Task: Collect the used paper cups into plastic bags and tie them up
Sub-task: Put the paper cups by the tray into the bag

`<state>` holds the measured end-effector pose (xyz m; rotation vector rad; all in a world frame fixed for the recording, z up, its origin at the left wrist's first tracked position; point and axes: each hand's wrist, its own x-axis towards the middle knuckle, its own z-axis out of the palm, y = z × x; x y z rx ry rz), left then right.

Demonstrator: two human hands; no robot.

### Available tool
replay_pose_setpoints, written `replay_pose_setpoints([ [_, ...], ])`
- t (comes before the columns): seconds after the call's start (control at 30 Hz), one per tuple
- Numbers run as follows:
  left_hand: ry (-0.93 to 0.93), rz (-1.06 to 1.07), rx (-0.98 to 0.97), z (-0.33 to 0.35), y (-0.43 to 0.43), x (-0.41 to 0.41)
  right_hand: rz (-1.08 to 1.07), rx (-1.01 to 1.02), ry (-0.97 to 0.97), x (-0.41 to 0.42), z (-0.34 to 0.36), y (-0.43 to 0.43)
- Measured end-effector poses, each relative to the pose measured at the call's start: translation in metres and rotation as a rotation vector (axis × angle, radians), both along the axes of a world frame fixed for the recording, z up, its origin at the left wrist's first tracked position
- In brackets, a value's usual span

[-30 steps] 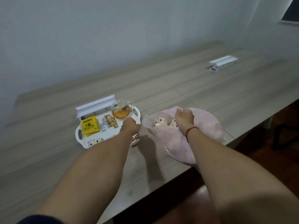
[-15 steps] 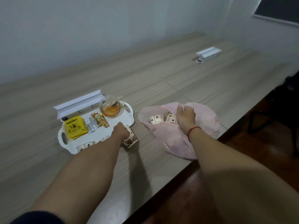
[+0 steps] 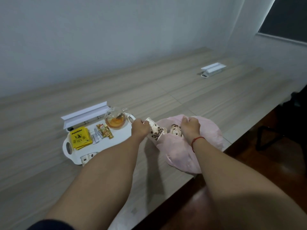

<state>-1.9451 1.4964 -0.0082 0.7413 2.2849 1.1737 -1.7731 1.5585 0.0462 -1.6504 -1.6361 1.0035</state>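
A pink plastic bag (image 3: pixel 207 138) lies on the wooden table near its front edge. My right hand (image 3: pixel 189 127) grips the bag's upper rim and holds the mouth apart. My left hand (image 3: pixel 140 128) holds a patterned paper cup (image 3: pixel 155 132) tilted on its side at the bag's mouth. Another patterned cup (image 3: pixel 175 131) lies inside the bag beside my right hand. One more paper cup (image 3: pixel 87 157) lies on the front of the white tray, partly hidden by my left forearm.
The white tray (image 3: pixel 68 149) at left carries a yellow tea box (image 3: pixel 80 138), snack packets (image 3: pixel 104 132) and a glass teapot (image 3: pixel 115 120). A white socket box (image 3: pixel 84 116) stands behind it, another (image 3: pixel 212 69) far right. The table's edge (image 3: pixel 179 183) runs along the front, and a dark chair (image 3: pixel 282 135) stands on the right.
My left hand has lifted the paper cup from beside the tray and carried it right to the bag's mouth. My right hand keeps its hold on the bag's rim.
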Motion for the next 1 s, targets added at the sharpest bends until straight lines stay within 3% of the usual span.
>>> replay_pose_setpoints([
  [0.3, -0.559, 0.177, 0.2, 0.013, 0.034, 0.073, -0.002, -0.043, 0.04, 0.016, 0.014, 0.004],
  [0.4, -0.631, 0.167, 0.206, 0.015, 0.043, 0.09, 0.005, -0.063, 0.09, 0.021, 0.013, 0.008],
  [0.67, -0.319, -0.215, -0.288, 0.007, 0.037, 0.118, 0.015, -0.013, 0.087, 0.034, 0.011, 0.02],
  [0.83, -0.306, -0.224, -0.331, 0.003, 0.04, 0.125, 0.029, 0.004, 0.099, 0.039, 0.015, 0.021],
  [1.0, -0.068, -0.213, -0.372, -0.002, 0.033, 0.131, 0.07, -0.014, 0.098, 0.044, 0.014, 0.016],
])
